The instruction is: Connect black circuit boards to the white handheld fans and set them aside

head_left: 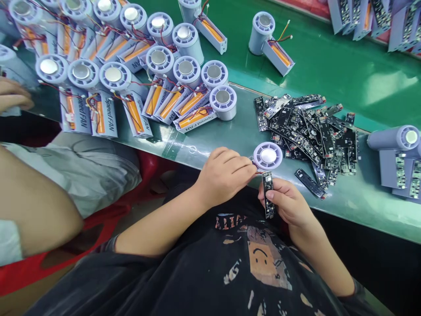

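Note:
In my right hand (289, 199) is a narrow black circuit board (268, 197), pinched upright between thumb and fingers. My left hand (226, 175) is closed, its fingertips at a thin red wire (259, 173) by the board's upper end; the wire's connector is hidden. Right beside those fingertips, a light purple handheld fan (268, 156) shows its round head with a silver disc in the centre. Its lower part is hidden behind the board and my hands. A loose circuit board (311, 183) lies on the bench just right of my right hand.
A heap of circuit boards (309, 127) lies beyond my right hand. Several open-handled fans with orange batteries (197, 116) crowd the bench at left; another fan (263, 35) lies farther back. Fans with boards fitted (394, 145) sit at right. A co-worker's hand (13, 94) is at far left.

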{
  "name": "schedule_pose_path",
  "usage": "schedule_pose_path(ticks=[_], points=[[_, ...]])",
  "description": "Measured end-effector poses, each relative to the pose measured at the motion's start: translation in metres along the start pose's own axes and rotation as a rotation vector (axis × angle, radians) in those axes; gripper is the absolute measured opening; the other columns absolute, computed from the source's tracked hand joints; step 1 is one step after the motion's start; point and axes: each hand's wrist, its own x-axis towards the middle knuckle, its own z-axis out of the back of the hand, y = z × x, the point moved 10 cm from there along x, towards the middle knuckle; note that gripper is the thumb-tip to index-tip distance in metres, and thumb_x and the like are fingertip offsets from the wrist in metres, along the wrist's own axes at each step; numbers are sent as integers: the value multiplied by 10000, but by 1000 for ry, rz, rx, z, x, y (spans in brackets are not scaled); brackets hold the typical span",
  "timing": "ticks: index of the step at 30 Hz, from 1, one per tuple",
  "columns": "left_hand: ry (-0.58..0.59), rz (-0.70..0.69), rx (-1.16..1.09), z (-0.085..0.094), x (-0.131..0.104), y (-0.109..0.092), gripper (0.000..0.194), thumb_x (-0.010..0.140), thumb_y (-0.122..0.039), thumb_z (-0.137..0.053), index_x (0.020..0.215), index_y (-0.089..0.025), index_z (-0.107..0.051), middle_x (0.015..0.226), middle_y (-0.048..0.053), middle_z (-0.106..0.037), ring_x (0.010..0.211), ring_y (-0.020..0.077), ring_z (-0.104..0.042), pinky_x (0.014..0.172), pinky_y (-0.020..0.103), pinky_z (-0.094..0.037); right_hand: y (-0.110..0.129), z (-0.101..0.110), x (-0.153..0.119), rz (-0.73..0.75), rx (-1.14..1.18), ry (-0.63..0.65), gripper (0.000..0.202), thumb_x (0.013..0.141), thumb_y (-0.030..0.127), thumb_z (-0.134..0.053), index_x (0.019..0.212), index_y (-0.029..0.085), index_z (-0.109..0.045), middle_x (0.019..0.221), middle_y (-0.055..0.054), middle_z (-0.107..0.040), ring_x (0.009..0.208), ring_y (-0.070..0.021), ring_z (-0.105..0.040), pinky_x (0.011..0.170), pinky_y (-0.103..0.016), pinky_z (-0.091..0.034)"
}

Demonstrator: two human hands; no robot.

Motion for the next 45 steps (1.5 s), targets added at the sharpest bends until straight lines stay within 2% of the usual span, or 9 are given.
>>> schedule_pose_path(ticks=[10, 15, 19, 22, 29, 34, 39, 42, 45], points=[[173, 253, -1, -13, 5, 16, 218, 965, -281, -572, 793, -197, -678, 815, 33, -681, 787, 210, -518, 687, 360, -343, -2, 7, 2, -23, -96, -96, 335, 790, 529, -689, 764, 198, -732, 699, -16, -645, 649, -150, -547, 605, -275, -448], [166, 183, 135, -13, 11, 3, 257, 968, -217, -534, 734, -197, -640, 752, 50, -643, 772, 229, -498, 670, 381, -319, -6, 11, 5, -27, -62, -151, 301, 760, 505, -710, 752, 205, -727, 734, -20, -679, 689, -157, -570, 660, -291, -466], [146, 129, 48, -10, 3, 2, 165, 977, -263, -538, 977, -192, -687, 890, 43, -709, 834, 223, -564, 739, 377, -383, -8, 12, 6, -43, 9, -158, 295, 723, 495, -748, 746, 202, -730, 735, -16, -687, 666, -144, -562, 654, -285, -454], [140, 188, -85, -6, -8, 13, 215, 966, -283, -547, 1115, -171, -653, 995, 60, -722, 908, 224, -619, 795, 368, -442, -8, 11, 7, -55, 78, -148, 283, 707, 481, -774, 745, 203, -735, 696, 3, -669, 615, -119, -526, 625, -268, -429], [180, 217, -109, -10, -11, 18, 174, 977, -258, -537, 895, -181, -669, 860, 21, -739, 776, 176, -652, 712, 322, -439, -6, 10, 9, -56, 102, -156, 267, 695, 464, -792, 744, 207, -739, 709, 0, -683, 637, -123, -547, 654, -274, -448], [155, 138, -13, -8, 0, 10, 284, 1022, -304, -460, 924, -178, -695, 842, 30, -718, 741, 178, -597, 666, 317, -401, -6, 9, 8, -46, 71, -150, 274, 700, 471, -784, 756, 207, -735, 752, -15, -701, 701, -147, -587, 695, -295, -480], [215, 38, 207, -11, 1, -8, 227, 1009, -256, -465, 1037, -189, -680, 933, 40, -697, 808, 214, -558, 689, 352, -389, -7, 8, 7, -22, 56, -139, 302, 729, 504, -770, 789, 211, -736, 771, -21, -711, 746, -168, -607, 746, -319, -497], [244, 34, 282, -16, 0, -16, 249, 983, -241, -506, 1192, -175, -624, 978, 50, -682, 849, 230, -560, 719, 370, -396, -6, 7, 6, 11, 64, -134, 302, 757, 515, -754, 816, 220, -736, 803, -21, -720, 810, -190, -634, 820, -346, -501], [286, 69, 306, -22, 2, -16, 238, 970, -229, -503, 1168, -161, -615, 933, 54, -660, 852, 236, -561, 724, 372, -393, -8, 9, 4, 29, 38, -160, 280, 787, 501, -737, 856, 230, -746, 855, -24, -734, 859, -200, -647, 862, -353, -494]])
